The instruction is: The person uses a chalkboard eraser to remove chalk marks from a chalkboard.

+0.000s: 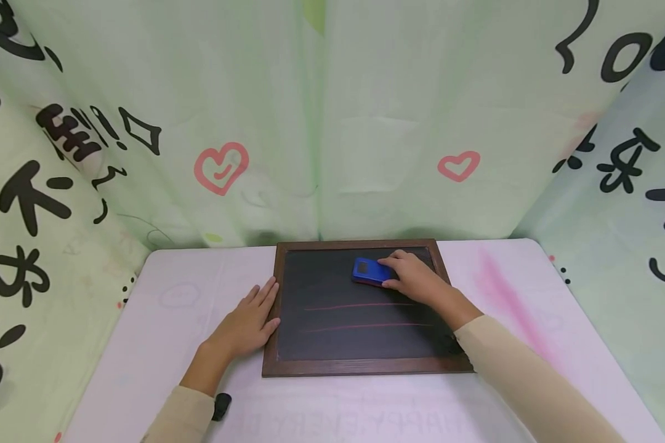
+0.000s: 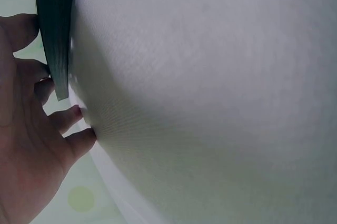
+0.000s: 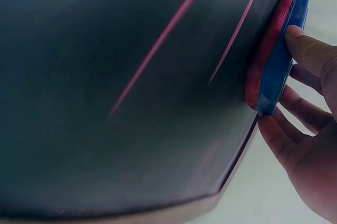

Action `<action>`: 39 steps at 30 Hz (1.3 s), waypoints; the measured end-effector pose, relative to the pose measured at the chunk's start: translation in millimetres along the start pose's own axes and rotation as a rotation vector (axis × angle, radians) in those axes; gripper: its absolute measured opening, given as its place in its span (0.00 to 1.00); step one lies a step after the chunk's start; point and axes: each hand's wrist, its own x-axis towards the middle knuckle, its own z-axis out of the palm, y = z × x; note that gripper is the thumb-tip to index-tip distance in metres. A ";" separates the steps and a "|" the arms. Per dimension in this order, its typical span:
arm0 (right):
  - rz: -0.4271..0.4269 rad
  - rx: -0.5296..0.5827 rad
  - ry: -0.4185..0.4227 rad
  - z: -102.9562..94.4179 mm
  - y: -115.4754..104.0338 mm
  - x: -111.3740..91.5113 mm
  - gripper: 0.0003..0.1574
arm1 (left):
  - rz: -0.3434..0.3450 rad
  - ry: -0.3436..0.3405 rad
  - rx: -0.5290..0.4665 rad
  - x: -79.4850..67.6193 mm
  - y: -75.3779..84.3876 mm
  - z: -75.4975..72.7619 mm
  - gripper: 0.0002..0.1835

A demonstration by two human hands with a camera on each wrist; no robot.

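A wood-framed blackboard (image 1: 343, 341) lies on the table, with two pink chalk lines (image 1: 366, 306) across its lower half. My right hand (image 1: 415, 275) grips a blue blackboard eraser (image 1: 370, 269) by its right end, over the upper part of the board. In the right wrist view the eraser's red pad (image 3: 266, 50) faces the board, thumb on one side and fingers on the other. My left hand (image 1: 246, 323) rests against the board's left frame, its fingers extended; the left wrist view shows the fingertips touching the frame's edge (image 2: 55, 34) and the tabletop.
The white table (image 1: 199, 283) carries a pink smear (image 1: 512, 301) right of the board. A pale green curtain (image 1: 366, 123) with black characters and red hearts hangs behind and on both sides. A black band (image 1: 221, 406) sits at my left wrist.
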 end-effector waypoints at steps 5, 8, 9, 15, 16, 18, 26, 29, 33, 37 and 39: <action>-0.018 -0.013 -0.022 5.3 -18.5 16.6 0.36 | -0.003 -0.007 0.005 0.3 0.0 0.7 0.40; -0.038 -0.019 -0.029 8.5 -30.4 26.8 0.36 | -0.011 -0.014 0.007 0.7 -0.8 1.3 0.40; -0.044 -0.025 -0.032 9.6 -34.4 30.1 0.36 | -0.013 -0.015 0.006 0.9 -1.0 1.5 0.40; -0.054 -0.042 -0.071 15.3 -60.7 53.1 0.35 | -0.010 -0.020 0.001 0.4 -1.5 2.4 0.40; -0.055 -0.045 -0.077 16.0 -65.5 57.4 0.35 | -0.009 -0.019 0.000 0.3 -1.4 2.5 0.40; -0.052 -0.048 -0.097 16.8 -75.8 65.4 0.35 | -0.009 -0.020 -0.001 0.1 -0.9 2.2 0.40; -0.061 -0.093 -0.136 19.7 -108.9 86.3 0.35 | -0.023 -0.027 -0.004 -0.7 0.6 -0.9 0.40; -0.092 -0.094 -0.137 22.2 -117.3 87.8 0.35 | -0.027 -0.032 -0.004 0.0 0.8 -1.3 0.40; -0.131 -0.098 -0.122 24.7 -123.9 86.5 0.34 | -0.027 -0.033 -0.004 0.7 0.3 -1.5 0.40; -0.155 -0.101 -0.111 25.8 -123.8 82.7 0.34 | -0.026 -0.031 -0.011 0.5 0.4 -1.6 0.40; -0.172 -0.096 -0.119 26.6 -122.5 80.2 0.34 | -0.023 -0.030 -0.013 0.0 0.4 -1.2 0.40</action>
